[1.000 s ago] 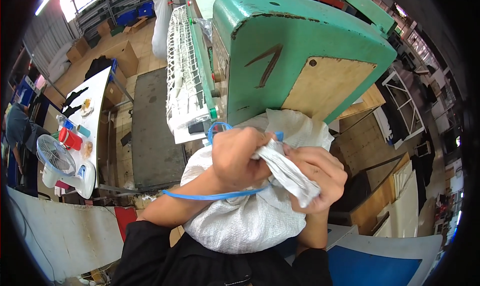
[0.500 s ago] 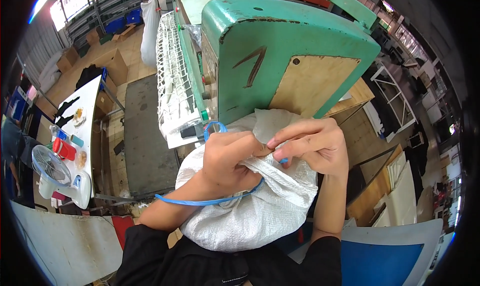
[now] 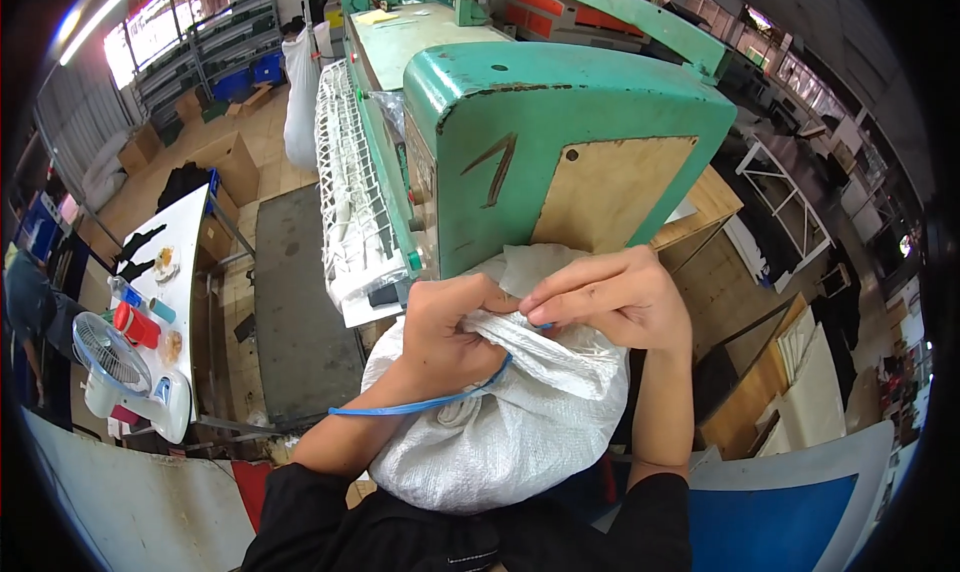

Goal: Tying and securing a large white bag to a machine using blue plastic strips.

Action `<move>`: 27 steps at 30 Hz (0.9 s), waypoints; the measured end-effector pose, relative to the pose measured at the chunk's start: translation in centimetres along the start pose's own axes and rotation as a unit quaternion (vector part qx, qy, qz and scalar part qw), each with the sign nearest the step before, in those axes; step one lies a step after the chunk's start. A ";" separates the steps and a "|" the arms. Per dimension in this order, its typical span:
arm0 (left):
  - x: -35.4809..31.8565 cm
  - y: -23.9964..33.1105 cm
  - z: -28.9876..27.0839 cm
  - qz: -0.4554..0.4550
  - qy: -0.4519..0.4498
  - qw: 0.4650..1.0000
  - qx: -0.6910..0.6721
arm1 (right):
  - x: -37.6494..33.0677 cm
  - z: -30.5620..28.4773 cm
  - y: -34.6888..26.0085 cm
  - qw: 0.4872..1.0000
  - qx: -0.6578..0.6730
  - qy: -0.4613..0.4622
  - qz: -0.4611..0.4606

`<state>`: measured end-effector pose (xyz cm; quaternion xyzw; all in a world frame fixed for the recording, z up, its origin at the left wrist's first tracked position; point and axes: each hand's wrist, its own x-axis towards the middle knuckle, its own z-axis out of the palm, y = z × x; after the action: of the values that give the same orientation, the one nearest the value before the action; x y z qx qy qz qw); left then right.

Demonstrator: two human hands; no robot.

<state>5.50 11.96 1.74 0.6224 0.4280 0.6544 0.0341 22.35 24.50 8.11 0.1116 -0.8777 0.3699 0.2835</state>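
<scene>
A full white woven sack stands against my body, its mouth gathered into a twisted neck. My left hand is closed around that neck. A blue string comes out below my left fist and runs leftward across my left wrist. Close beside it, my right hand has thumb and index finger pinched together at the top of the neck, the fingertips of both hands almost meeting. A bit of blue string shows under my right fingers; most of what they grip is hidden.
Just beyond the sack stands a large green machine with a netted white roll along its left side. On the left, a white table carries a fan and a red jug. Another person is at the far left.
The view has tilted up, so the machine sits lower. The blue loop above my left hand is no longer visible. Both hands stay at the sack's neck, the right fingers lying flatter.
</scene>
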 end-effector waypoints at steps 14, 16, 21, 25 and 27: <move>0.0 0.7 -0.3 -0.037 -0.026 0.999 0.011 | -0.2 0.7 0.4 0.988 -0.135 0.047 -0.060; 0.2 0.9 -0.4 -0.033 -0.024 0.999 0.017 | 0.0 0.5 0.8 0.980 -0.162 0.052 -0.107; 0.5 1.7 -1.3 -0.042 -0.037 0.998 0.017 | 0.0 1.8 0.5 0.940 -0.276 0.127 -0.155; 0.5 2.0 -1.7 -0.012 -0.019 0.999 0.024 | 0.9 2.5 -0.2 0.917 -0.312 0.186 -0.167; 0.7 1.7 -2.0 0.011 -0.094 0.995 0.015 | 0.5 1.2 0.3 0.903 -0.301 0.221 -0.213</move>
<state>4.44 10.25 3.55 0.6863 0.4258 0.5870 0.0571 21.29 23.83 7.53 0.1206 -0.8177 0.0345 0.5618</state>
